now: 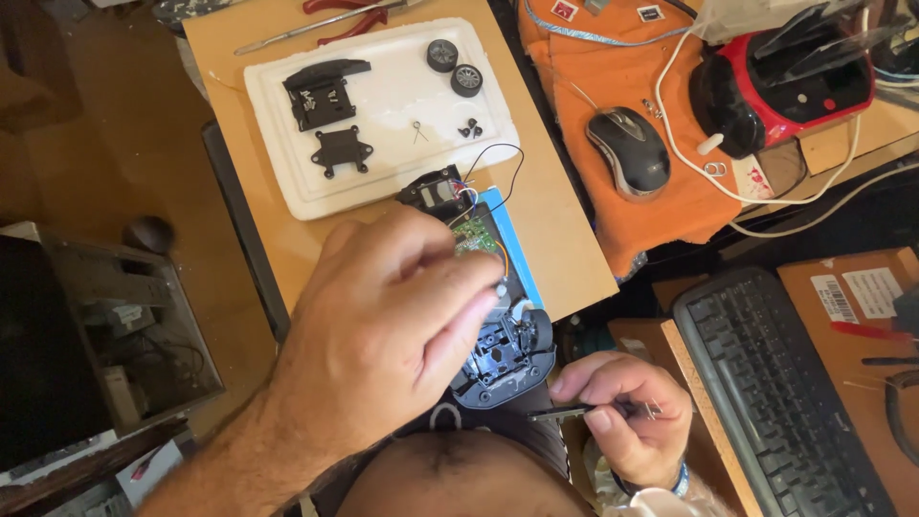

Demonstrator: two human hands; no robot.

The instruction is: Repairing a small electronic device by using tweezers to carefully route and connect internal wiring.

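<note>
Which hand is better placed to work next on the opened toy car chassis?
Probably the left hand: its fingers pinch a small pale part right over the dark grey plastic toy car chassis. The right hand sits beside it, holding a thin dark metal tool.

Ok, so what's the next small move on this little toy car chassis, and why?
Probably bring the thin tool in the right hand up to the chassis. The left hand already has its fingertips at the chassis beside the green circuit board, while the tool sits just below, not touching.
</note>
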